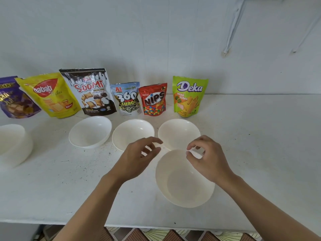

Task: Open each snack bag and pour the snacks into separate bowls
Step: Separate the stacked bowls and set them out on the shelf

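Several sealed snack bags stand along the wall: a purple one (15,100), yellow Nabati (50,96), Soomi (90,91), 360 Kuaci (127,100), red Nips (153,100) and green Deka (188,96). In front of them three empty white bowls sit in a row: left (90,132), middle (128,132), right (175,130). A fourth empty bowl (182,181) is nearer to me and tilted. My right hand (206,159) pinches its far rim between thumb and fingers. My left hand (139,155) hovers with spread fingers over the middle bowl's near edge and holds nothing.
A stack of white bowls (12,145) stands at the far left of the white counter (69,188). The counter's front edge runs below my forearms, with patterned floor beneath. The wall rises right behind the bags.
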Available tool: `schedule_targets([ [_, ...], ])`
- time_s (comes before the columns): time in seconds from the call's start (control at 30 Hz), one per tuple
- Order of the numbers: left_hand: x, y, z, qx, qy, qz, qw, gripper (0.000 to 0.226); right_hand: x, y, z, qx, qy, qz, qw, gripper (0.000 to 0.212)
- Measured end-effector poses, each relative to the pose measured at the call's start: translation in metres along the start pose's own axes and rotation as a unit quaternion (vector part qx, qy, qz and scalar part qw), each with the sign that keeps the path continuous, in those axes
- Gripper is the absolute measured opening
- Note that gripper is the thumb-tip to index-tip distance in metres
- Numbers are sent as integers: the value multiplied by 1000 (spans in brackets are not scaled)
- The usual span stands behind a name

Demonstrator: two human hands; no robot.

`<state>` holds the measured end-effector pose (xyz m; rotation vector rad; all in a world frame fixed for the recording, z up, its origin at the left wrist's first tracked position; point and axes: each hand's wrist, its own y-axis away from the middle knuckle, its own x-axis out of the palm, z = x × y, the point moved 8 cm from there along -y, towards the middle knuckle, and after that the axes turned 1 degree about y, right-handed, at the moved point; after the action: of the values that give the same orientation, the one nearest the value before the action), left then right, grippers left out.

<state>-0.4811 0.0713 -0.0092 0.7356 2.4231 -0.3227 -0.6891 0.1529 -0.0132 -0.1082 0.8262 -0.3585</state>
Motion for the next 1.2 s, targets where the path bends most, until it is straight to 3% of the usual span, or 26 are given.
schedule_targets([
  [0.27,-92,18,0,-1,-13,-138,990,12,29,-34,70,-54,-50,15,997,8],
  [0.47,-177,56,47,-28,-14,-220,975,15,86,-63,153,-101,-93,40,990,12],
  [0.9,-366,151,188,-122,-77,-337,930,13,273,-98,341,-156,-145,121,970,9],
  [1.03,-402,169,232,-149,-142,-350,914,11,327,-104,373,-146,-145,147,967,8],
  [1.2,-433,170,289,-207,-185,-334,901,25,393,-118,390,-114,-99,188,971,17],
])
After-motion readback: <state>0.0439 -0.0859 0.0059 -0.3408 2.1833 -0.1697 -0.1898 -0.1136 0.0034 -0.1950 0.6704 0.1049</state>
